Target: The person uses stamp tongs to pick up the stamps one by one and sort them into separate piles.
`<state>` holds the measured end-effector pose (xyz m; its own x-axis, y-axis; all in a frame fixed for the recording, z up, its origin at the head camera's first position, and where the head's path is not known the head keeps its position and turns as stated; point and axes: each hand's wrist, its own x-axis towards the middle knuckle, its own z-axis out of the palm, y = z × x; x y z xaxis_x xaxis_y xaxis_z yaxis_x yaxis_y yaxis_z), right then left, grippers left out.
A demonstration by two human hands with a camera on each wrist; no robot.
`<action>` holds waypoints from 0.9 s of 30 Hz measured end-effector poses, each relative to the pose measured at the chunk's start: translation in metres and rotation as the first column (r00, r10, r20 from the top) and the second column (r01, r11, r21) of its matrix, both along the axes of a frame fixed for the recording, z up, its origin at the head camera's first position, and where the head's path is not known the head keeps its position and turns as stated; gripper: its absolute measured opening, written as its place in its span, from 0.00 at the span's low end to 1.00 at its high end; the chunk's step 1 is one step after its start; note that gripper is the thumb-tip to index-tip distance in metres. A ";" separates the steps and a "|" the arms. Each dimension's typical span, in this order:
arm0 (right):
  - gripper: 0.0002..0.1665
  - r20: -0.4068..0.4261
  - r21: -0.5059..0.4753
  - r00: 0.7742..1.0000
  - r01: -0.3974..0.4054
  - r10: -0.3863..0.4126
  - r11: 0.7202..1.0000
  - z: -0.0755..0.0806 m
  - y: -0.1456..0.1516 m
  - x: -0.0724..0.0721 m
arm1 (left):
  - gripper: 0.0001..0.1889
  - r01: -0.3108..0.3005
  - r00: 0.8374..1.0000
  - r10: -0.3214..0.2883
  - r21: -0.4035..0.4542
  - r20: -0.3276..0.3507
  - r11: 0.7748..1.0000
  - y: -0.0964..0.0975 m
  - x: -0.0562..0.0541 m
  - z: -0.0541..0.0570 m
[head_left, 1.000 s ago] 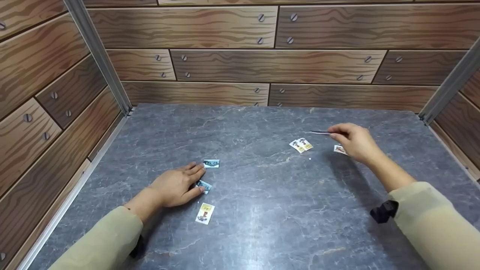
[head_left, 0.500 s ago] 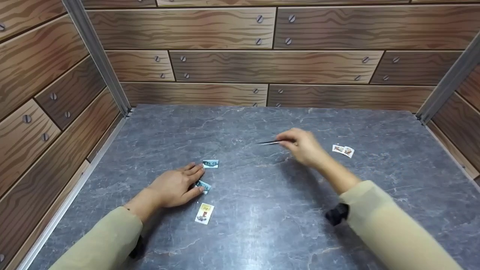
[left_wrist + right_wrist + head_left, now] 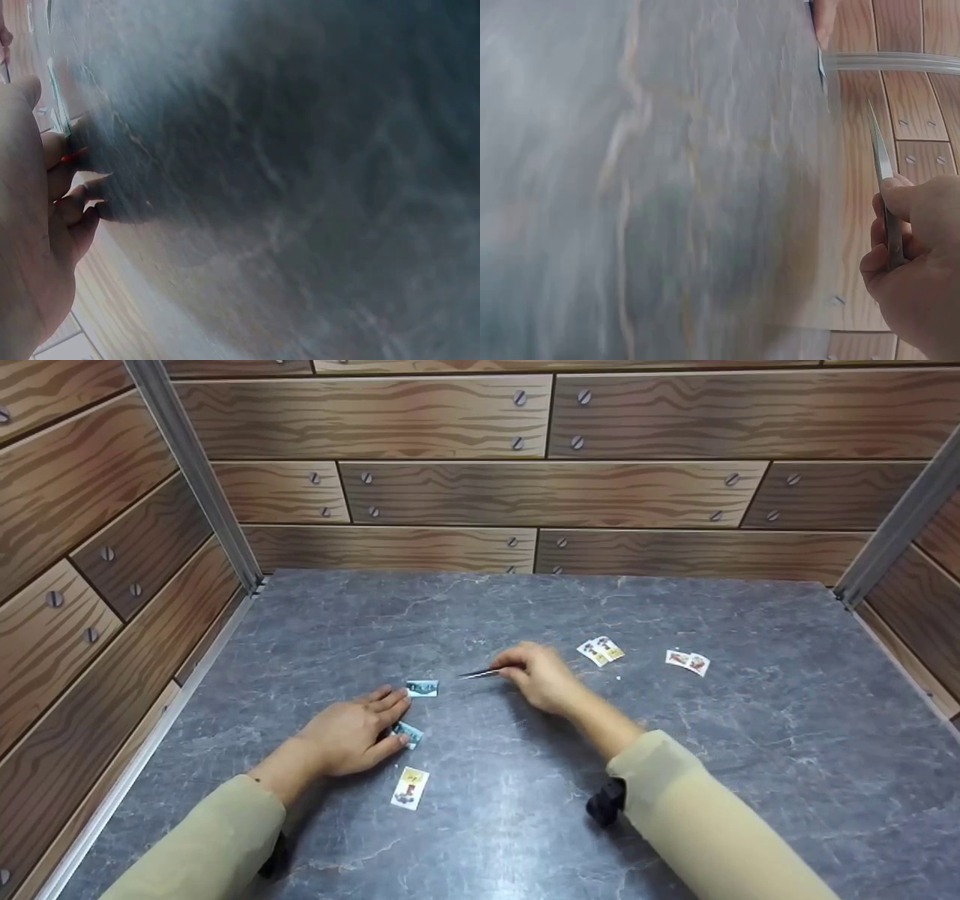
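My left hand [image 3: 349, 735] lies on the grey tabletop with its fingers spread. Its thumb touches a small blue picture piece [image 3: 409, 733], partly hidden under the hand. A fingertip meets the left edge of another blue piece [image 3: 423, 688]. Pointed metal tweezers [image 3: 478, 673] are pinched in my right hand [image 3: 540, 679], their tips above the table just right of the upper blue piece. In the right wrist view, thumb and fingers grip the tweezers [image 3: 886, 180], with no piece visible at the tips. The left wrist view catches the left hand [image 3: 30, 210] at its edge.
A white and yellow picture piece [image 3: 409, 788] lies below the left hand. Two overlapping similar pieces [image 3: 600, 650] sit beyond the right hand, with two red-patterned ones [image 3: 687, 661] farther right. Wood-patterned walls [image 3: 442, 491] enclose the table's back and sides.
My right hand has swept left with the tweezers, from beside the red-patterned pieces to near the upper blue piece. Both red-patterned pieces now show fully. The left hand has stayed put.
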<state>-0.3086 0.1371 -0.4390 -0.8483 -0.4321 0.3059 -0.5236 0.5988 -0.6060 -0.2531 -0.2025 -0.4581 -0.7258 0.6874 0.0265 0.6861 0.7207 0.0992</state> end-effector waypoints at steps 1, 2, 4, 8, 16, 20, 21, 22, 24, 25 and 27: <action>0.09 0.012 0.004 1.000 0.006 -0.006 1.000 -0.001 -0.003 0.000 | 0.37 0.000 1.000 0.000 0.000 0.002 1.000 0.000 0.000 0.000; 0.09 0.026 0.005 1.000 0.011 -0.012 1.000 -0.003 -0.005 0.000 | 0.37 0.000 1.000 0.000 -0.001 0.002 1.000 0.000 0.000 0.000; 0.09 0.043 0.008 0.999 0.019 -0.020 1.000 -0.006 -0.009 0.000 | 0.37 0.000 1.000 0.000 -0.001 0.001 1.000 0.000 0.000 -0.001; 0.08 0.038 0.010 0.999 0.014 -0.014 1.000 -0.011 -0.016 -0.001 | 0.37 0.003 1.000 -0.003 -0.002 -0.010 1.000 0.000 -0.001 -0.001; 0.07 0.015 0.023 1.000 0.001 -0.001 1.000 -0.015 -0.028 0.000 | 0.37 0.004 1.000 -0.004 -0.001 -0.018 1.000 -0.001 0.000 -0.002; 0.07 0.017 0.031 1.000 0.000 -0.001 1.000 -0.015 -0.031 0.001 | 0.37 0.005 1.000 -0.005 -0.004 -0.019 1.000 -0.001 0.000 -0.002; 0.07 0.019 0.029 1.000 0.001 -0.002 1.000 -0.015 -0.032 0.001 | 0.37 0.005 1.000 -0.005 -0.003 -0.019 1.000 -0.001 0.000 -0.002; 0.06 0.020 0.025 1.000 0.001 -0.002 1.000 -0.015 -0.032 0.001 | 0.37 0.004 1.000 -0.004 -0.003 -0.018 1.000 -0.001 0.000 -0.002; 0.06 0.021 0.019 1.000 0.001 -0.001 1.000 -0.015 -0.032 0.001 | 0.37 0.002 1.000 -0.002 -0.001 -0.017 1.000 0.000 -0.001 -0.001; 0.06 0.021 0.016 1.000 0.001 -0.002 1.000 -0.015 -0.032 0.001 | 0.37 0.001 1.000 -0.002 -0.001 -0.016 1.000 0.000 -0.001 -0.001; 0.06 0.031 0.011 0.999 0.009 -0.010 1.000 -0.014 -0.031 0.001 | 0.37 -0.001 1.000 0.001 -0.001 -0.013 1.000 0.000 -0.001 -0.001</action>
<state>-0.3077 0.1060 -0.4533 -0.8614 -0.4272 0.2746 -0.4989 0.6105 -0.6152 -0.2542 -0.2026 -0.4591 -0.7261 0.6867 0.0349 0.6867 0.7214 0.0899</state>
